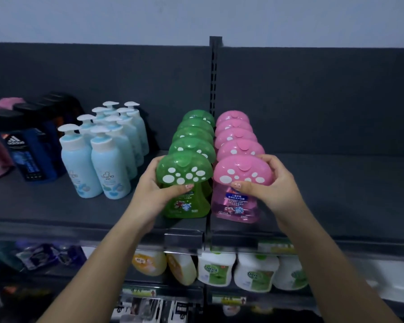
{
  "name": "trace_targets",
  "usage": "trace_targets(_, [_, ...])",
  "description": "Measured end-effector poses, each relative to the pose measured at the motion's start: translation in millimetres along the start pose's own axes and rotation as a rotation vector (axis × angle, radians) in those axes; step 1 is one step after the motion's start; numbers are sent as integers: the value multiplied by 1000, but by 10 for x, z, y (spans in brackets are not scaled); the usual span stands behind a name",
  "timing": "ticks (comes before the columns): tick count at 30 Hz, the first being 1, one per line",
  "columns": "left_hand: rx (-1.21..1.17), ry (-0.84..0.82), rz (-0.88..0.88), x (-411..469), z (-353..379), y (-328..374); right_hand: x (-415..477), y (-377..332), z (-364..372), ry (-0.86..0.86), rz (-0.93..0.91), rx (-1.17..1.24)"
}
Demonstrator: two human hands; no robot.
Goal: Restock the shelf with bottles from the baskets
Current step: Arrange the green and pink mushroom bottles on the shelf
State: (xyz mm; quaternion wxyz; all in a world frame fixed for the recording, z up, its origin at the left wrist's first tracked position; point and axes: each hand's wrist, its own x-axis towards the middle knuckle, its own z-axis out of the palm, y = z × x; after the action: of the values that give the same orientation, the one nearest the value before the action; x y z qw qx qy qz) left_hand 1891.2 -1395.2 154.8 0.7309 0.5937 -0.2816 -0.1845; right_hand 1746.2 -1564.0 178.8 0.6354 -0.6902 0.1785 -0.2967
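Observation:
A green mushroom-capped bottle point(184, 171) stands at the front of a green row on the dark top shelf point(56, 206). My left hand point(154, 194) grips it under the cap, thumb across the front. Beside it on the right, a pink mushroom-capped bottle point(241, 173) heads a pink row. My right hand point(275, 185) holds it around the cap, thumb at the front and fingers over the right side. Both bottles stand upright close to the shelf's front edge. No basket is in view.
Several light blue pump bottles point(98, 155) stand left of the green row, with dark Adidas bottles point(26, 148) further left. A slotted upright post point(214, 75) rises behind the rows. The shelf below holds white and green Dettol bottles point(254, 271).

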Motion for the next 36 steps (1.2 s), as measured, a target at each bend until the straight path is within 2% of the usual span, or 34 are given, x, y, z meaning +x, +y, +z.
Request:
trace_targets(10, [-14,-69,19,54,19,-101,166,147,-155,-139,-8,99])
trace_targets(17, [0,-48,54,62,56,-134,202,241,-152,-135,-22,144])
trace_targets(36, [4,-98,-27,72,13,-69,197,283,-147,-122,-34,120])
